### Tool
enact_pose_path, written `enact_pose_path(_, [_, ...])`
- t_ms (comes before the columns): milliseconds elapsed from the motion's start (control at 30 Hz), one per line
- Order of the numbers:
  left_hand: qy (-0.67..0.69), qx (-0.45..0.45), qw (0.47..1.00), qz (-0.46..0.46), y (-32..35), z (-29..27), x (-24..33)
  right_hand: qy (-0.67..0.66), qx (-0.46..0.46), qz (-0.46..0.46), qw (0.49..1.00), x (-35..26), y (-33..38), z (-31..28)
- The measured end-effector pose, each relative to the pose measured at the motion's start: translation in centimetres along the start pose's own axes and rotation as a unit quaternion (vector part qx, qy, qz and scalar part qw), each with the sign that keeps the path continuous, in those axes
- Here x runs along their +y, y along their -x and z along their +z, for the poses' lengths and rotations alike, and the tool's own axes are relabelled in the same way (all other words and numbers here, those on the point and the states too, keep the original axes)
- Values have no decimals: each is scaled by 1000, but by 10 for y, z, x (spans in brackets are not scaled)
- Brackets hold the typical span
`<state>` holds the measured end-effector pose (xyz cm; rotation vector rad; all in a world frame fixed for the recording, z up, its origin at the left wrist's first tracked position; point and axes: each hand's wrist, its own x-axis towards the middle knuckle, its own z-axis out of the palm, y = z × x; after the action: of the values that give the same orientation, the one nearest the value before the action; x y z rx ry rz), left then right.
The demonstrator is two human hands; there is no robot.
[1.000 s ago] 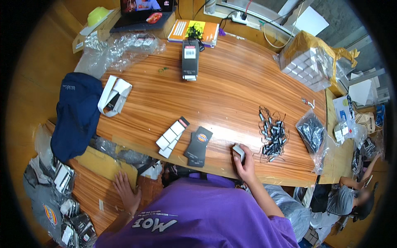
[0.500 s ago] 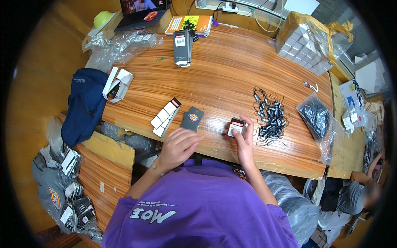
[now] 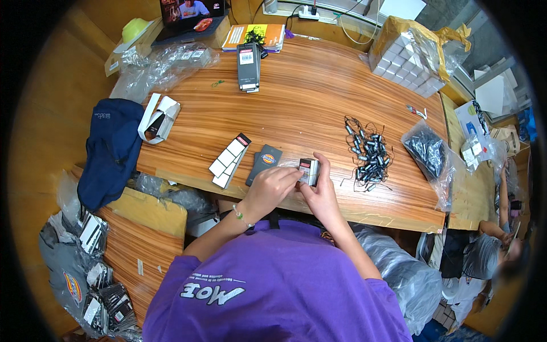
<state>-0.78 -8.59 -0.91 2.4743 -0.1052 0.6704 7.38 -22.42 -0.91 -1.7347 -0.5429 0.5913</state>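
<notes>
Upright in my right hand [image 3: 321, 194] is a small stack of hang tags [image 3: 308, 165], black and red at the top with a white label below. My right thumb and fingers are closed around its side. My left hand [image 3: 270, 189] reaches in from the left, and its pinched fingertips meet the stack's left edge. Left of the hands lies a dark grey tag pile with an oval logo [image 3: 265, 160]. Beside that pile, a fanned set of white-panelled tags [image 3: 230, 161] rests on the table. Black string loops [image 3: 369, 154] with small barrel-shaped pieces lie heaped to the right.
Farther back stands a tall grey tag stack [image 3: 249, 68]. A clear bag of black strings [image 3: 428, 154] and red-handled snips [image 3: 416, 111] are at right, below a wrapped block of white boxes [image 3: 405, 62]. A navy bag [image 3: 112, 145] hangs at the left edge. Another person is at far right.
My left hand has moved right and up to the tag stack. My right hand has brought the stack slightly left and turned it more upright. The whole view has shifted a little.
</notes>
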Motion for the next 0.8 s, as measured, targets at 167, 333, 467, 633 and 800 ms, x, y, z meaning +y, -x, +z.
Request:
enact_pose_path(167, [-26, -34, 999, -21, -4, 2, -7, 119, -25, -30, 992, -5, -3, 2])
enact_pose_path(333, [-54, -93, 994, -13, -12, -8, -3, 150, -55, -62, 985, -6, -5, 4])
enact_pose_path(467, [-36, -122, 991, 37, -11, 1, -13, 156, -71, -52, 984, 2, -7, 0])
enact_pose_path(633, [-5, -108, 993, 35, -8, 8, -19, 166, -77, -46, 982, 5, -12, -8])
enact_pose_path(800, [14, -103, 994, 22, -13, 6, -20, 204, -102, -41, 973, -10, -10, -4])
